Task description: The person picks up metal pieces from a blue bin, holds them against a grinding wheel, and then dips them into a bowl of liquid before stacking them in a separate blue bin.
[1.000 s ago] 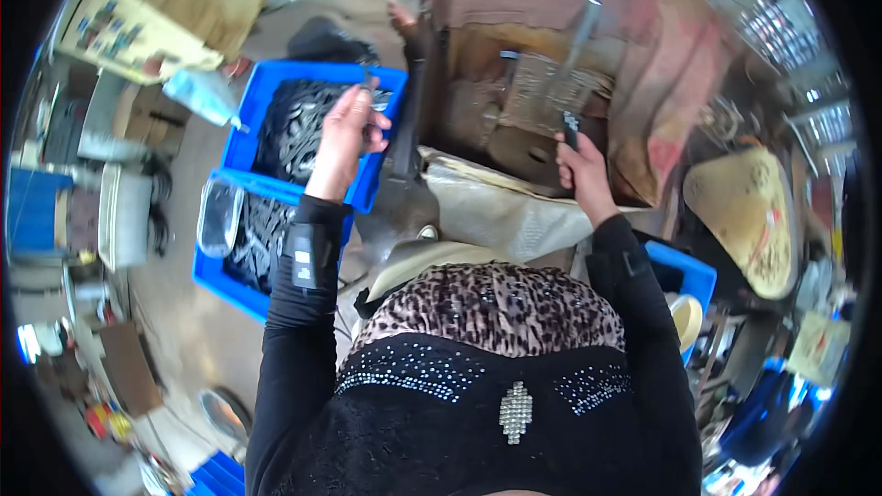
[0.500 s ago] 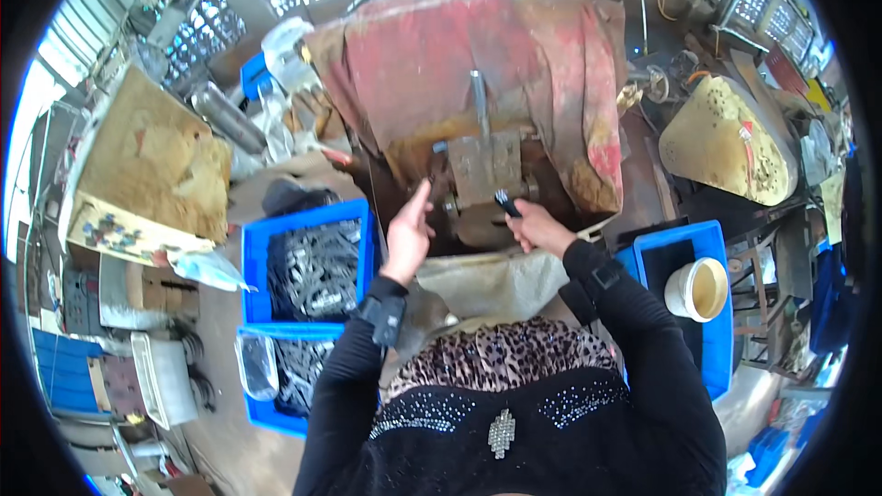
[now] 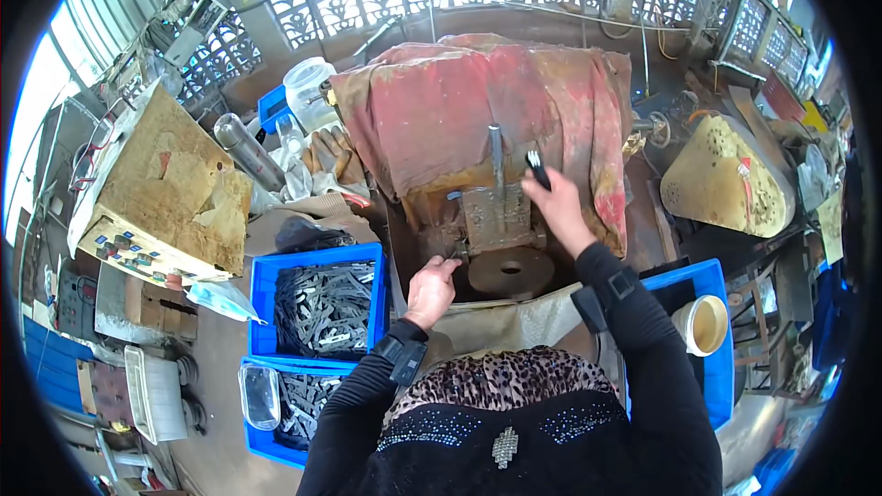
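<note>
My right hand (image 3: pixel 562 211) is raised in front of the red cloth, its fingers closed round a short black strip-shaped piece (image 3: pixel 540 171) with pale, silvery tips. Lower down, at the near left of the machine (image 3: pixel 484 207), my left hand (image 3: pixel 431 292) has thumb and fingers pinched together. What lies between those fingertips, if anything, is too small to make out. Just right of them sits a flat brown disc (image 3: pixel 487 281) with a dark central hole. Above it rises a metal rod (image 3: pixel 496 156) from the machine's plate. A stained red cloth (image 3: pixel 432 101) drapes over the machine.
Two blue bins, one (image 3: pixel 379 289) behind the other (image 3: pixel 253 441), hold many dark and silvery strips at my left. A clear tub (image 3: pixel 260 398) rests on the nearer one. At right, a cream bucket (image 3: pixel 684 323) stands in a blue crate (image 3: pixel 719 386). A stained control box (image 3: pixel 175 184) stands far left.
My right hand has risen away from the disc with the black piece. My left hand has moved nearer to me and its fingers have closed. The view has tilted up, and the disc shows clearly.
</note>
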Demonstrator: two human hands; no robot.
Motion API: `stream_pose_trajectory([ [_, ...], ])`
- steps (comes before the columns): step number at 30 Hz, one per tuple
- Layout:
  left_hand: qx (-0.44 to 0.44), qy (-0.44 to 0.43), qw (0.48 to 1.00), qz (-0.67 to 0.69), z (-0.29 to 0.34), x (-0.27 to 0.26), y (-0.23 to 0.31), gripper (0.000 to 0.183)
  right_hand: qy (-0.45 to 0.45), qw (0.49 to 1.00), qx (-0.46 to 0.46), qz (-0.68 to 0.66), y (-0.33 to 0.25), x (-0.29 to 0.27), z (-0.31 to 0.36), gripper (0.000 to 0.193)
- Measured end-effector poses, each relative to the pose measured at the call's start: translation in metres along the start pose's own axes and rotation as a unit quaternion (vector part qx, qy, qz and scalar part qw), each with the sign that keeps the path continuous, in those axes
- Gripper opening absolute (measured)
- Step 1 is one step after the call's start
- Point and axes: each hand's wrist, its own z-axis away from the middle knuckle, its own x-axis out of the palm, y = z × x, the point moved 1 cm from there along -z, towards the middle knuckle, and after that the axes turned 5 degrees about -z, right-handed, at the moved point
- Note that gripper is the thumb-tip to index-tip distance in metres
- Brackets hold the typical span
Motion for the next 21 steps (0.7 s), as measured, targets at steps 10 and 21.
stream_pose_trajectory([
  [10,-0.016,-0.013,1.000,-0.019,0.002,-0.002,0.002,0.028,0.036,0.984,-0.090,0.149,-0.063,0.048,-0.081,0.038],
  [21,-0.021,-0.031,0.999,-0.011,-0.001,-0.003,0.005,0.026,-0.005,0.949,-0.141,0.282,-0.047,0.056,-0.092,0.031],
])
